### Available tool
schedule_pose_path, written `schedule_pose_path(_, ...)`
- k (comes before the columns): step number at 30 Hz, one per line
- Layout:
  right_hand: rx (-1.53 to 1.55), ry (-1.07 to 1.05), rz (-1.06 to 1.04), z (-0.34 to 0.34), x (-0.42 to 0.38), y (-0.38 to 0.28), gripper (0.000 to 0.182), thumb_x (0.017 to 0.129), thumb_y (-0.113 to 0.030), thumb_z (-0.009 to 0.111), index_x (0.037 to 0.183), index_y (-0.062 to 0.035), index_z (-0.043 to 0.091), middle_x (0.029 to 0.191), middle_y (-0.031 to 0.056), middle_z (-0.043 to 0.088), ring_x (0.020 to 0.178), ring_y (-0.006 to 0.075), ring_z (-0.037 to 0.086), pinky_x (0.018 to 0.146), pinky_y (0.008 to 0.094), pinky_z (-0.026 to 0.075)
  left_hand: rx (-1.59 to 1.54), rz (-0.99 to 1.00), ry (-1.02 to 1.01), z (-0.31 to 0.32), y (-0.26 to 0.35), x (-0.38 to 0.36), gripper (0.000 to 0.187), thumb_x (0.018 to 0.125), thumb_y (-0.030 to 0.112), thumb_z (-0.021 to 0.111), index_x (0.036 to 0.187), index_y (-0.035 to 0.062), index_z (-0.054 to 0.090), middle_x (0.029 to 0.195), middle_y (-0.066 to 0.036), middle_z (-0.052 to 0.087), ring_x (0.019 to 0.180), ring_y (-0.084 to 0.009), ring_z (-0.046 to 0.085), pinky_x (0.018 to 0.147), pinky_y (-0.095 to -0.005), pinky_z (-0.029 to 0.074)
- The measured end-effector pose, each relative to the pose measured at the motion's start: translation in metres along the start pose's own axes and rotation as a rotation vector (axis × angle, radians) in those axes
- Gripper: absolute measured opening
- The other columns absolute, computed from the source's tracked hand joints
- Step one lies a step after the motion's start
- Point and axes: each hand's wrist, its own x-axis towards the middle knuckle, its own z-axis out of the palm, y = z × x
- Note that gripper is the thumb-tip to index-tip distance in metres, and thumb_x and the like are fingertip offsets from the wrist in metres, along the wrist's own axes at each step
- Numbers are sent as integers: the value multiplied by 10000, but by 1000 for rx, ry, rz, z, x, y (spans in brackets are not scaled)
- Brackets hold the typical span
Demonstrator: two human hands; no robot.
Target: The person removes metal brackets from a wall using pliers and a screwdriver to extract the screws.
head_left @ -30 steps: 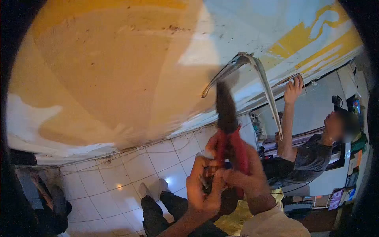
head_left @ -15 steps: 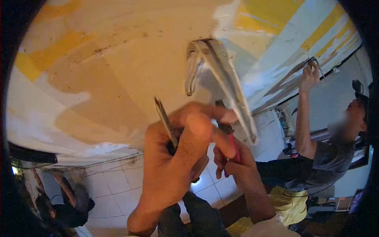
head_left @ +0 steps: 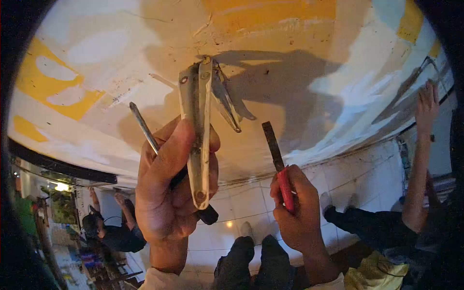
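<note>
A metal shelf bracket (head_left: 197, 140) with worn pale paint projects from the wall, its long arm pointing down. My left hand (head_left: 162, 193) is closed around that arm, thumb on the near side and fingers behind. The same hand also holds a screwdriver (head_left: 144, 126), its shaft pointing up left and its black handle end showing below the palm. To the right, my right hand (head_left: 300, 210) is closed on a red-handled tool (head_left: 286, 191) with a flat, dark blade pointing up. The blade is apart from both bracket and wall.
The wall (head_left: 121, 67) has patchy yellow, white and beige paint. At right, another person's hand (head_left: 427, 104) reaches to a second bracket (head_left: 430, 65). A person in dark clothes (head_left: 118, 229) is at left. Below are the tiled floor (head_left: 222, 246) and yellow cloth (head_left: 379, 273).
My hands have moved apart. My left hand now grips the bracket arm with the screwdriver still in it. The red-handled tool's blade is now in plain sight. The view has shifted.
</note>
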Motion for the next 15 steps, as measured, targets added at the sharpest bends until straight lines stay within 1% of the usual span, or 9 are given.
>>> schedule_pose_path(3, -112, -19, -167, 0, 10, -19, 320, 617, 44, 412, 924, -12, 483, 824, 81, 471, 759, 183, 459, 720, 309, 410, -74, 19, -67, -6, -3, -2, 334, 974, 258, 537, 934, -73, 539, 538, -32, 490, 321, -18, 332, 291, -167, 259)
schedule_pose_path(5, -65, -123, -106, -4, 15, -28, 381, 629, 36, 411, 999, 0, 491, 861, 97, 492, 795, 196, 491, 752, 320, 422, -196, 6, -65, -5, -4, -2, 330, 976, 252, 534, 937, -76, 532, 551, -31, 483, 330, -16, 332, 295, -163, 264)
schedule_pose_path(8, -40, -268, -57, -9, 22, -25, 455, 640, 33, 415, 1088, 4, 486, 928, 108, 519, 861, 208, 532, 800, 330, 433, -231, 12, -17, -3, -8, -2, 317, 965, 242, 546, 934, -73, 522, 576, -32, 481, 339, -19, 328, 299, -159, 264)
schedule_pose_path(9, -36, -316, -47, -9, 25, -24, 476, 643, 33, 418, 1114, 4, 481, 952, 110, 527, 886, 211, 545, 816, 333, 436, -207, 28, -27, -3, -9, -2, 314, 953, 239, 561, 938, -72, 525, 592, -40, 493, 344, -25, 349, 301, -161, 281)
schedule_pose_path(11, 10, -328, 31, -7, 28, -34, 488, 648, 31, 425, 1133, 4, 477, 988, 110, 536, 915, 213, 556, 841, 334, 434, -156, 57, -46, -5, -12, -2, 312, 929, 234, 592, 947, -72, 531, 623, -55, 518, 355, -37, 389, 306, -167, 315)
schedule_pose_path(12, 36, -331, 69, -7, 29, -40, 494, 651, 31, 429, 1142, 4, 475, 1005, 109, 541, 929, 215, 561, 853, 334, 434, -85, 87, 3, -2, -14, -3, 314, 916, 231, 608, 955, -72, 536, 632, -57, 527, 364, -46, 413, 311, -172, 336)
schedule_pose_path(14, -33, -353, 58, -7, 36, -51, 485, 656, 27, 437, 1139, 3, 475, 1009, 111, 545, 930, 216, 561, 850, 336, 433, 57, 146, 103, 3, -19, -6, 325, 890, 226, 640, 973, -73, 544, 652, -61, 545, 383, -64, 461, 323, -182, 376)
schedule_pose_path(15, -67, -364, 54, -8, 38, -56, 481, 658, 25, 441, 1137, 2, 474, 1011, 111, 546, 930, 217, 561, 849, 337, 433, 42, 135, 92, 2, -19, -7, 325, 883, 224, 648, 975, -71, 549, 652, -62, 550, 395, -71, 481, 329, -186, 391)
